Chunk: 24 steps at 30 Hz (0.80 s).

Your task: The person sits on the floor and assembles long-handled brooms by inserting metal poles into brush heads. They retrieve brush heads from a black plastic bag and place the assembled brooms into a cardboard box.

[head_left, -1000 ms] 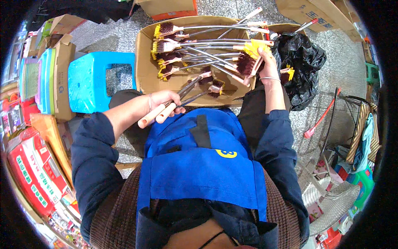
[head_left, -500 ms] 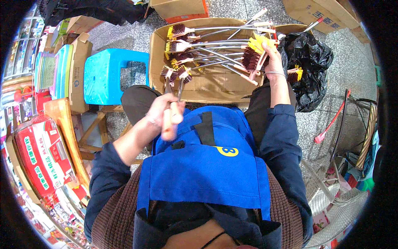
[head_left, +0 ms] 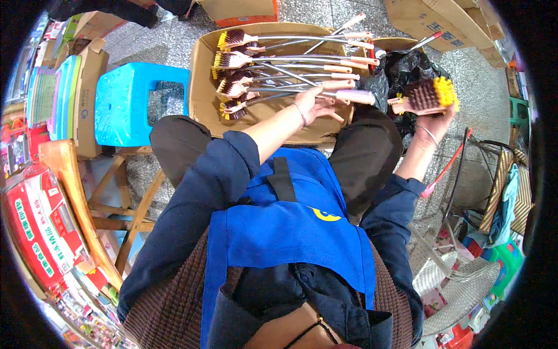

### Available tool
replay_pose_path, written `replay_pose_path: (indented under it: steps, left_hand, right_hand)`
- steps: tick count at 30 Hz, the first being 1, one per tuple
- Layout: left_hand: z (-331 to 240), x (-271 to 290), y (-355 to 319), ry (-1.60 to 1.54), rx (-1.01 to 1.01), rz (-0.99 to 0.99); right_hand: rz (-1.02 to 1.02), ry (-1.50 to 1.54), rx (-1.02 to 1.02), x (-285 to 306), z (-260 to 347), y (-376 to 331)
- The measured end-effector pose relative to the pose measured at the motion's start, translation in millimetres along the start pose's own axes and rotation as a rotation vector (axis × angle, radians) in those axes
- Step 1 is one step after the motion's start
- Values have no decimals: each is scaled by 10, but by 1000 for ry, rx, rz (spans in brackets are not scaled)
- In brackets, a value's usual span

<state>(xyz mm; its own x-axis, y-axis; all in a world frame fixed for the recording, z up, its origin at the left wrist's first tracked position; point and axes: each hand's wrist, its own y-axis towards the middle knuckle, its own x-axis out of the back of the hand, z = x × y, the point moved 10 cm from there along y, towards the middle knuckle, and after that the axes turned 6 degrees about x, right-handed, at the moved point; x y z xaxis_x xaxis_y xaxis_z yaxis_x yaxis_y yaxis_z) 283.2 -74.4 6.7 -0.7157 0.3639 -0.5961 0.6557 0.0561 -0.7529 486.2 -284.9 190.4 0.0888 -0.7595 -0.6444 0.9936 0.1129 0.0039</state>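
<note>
My left hand (head_left: 315, 106) reaches over the cardboard box (head_left: 276, 125), fingers spread beside the pale pink handles of the long brushes. Its fingertips are close to one handle; whether they touch it I cannot tell. The long-handled brushes (head_left: 279, 60) lie in the box, their dark red and yellow bristle heads at the left and metal rods pointing right. Out to the right, my right hand (head_left: 435, 121) is closed on a brush head (head_left: 421, 98) with a pinkish base, dark red bristles and yellow tips. No long rod shows on it. A black plastic bag (head_left: 401, 68) lies behind it.
A blue plastic stool (head_left: 125, 107) stands left of the box. Nearer on the left are a wooden frame (head_left: 139, 218) and a red-and-white carton (head_left: 46, 227). A red-handled tool (head_left: 447, 166) and a woven chair (head_left: 459, 279) are on the right.
My left hand has let go of the brushes it held over my lap and moved right across the box. They now lie with the others. My right hand has moved right with the brush head.
</note>
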Motion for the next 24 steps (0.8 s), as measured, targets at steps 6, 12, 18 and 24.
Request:
replay_pose_path:
  steps: [6, 12, 18, 24]
  left_hand:
    - [178, 51, -593, 715, 113, 227]
    - [-641, 13, -1636, 739, -365, 511]
    - [-1027, 811, -1691, 543, -128, 132]
    - [-1908, 1016, -1486, 454, -313, 182]
  right_hand:
    - [101, -69, -44, -459, 118, -131]
    - [696, -432, -488, -1694, -1574, -1593]
    - [1043, -772, -231, -2144, -2209, -2097]
    - [903, -1409, 82, -1548, -2257, -257]
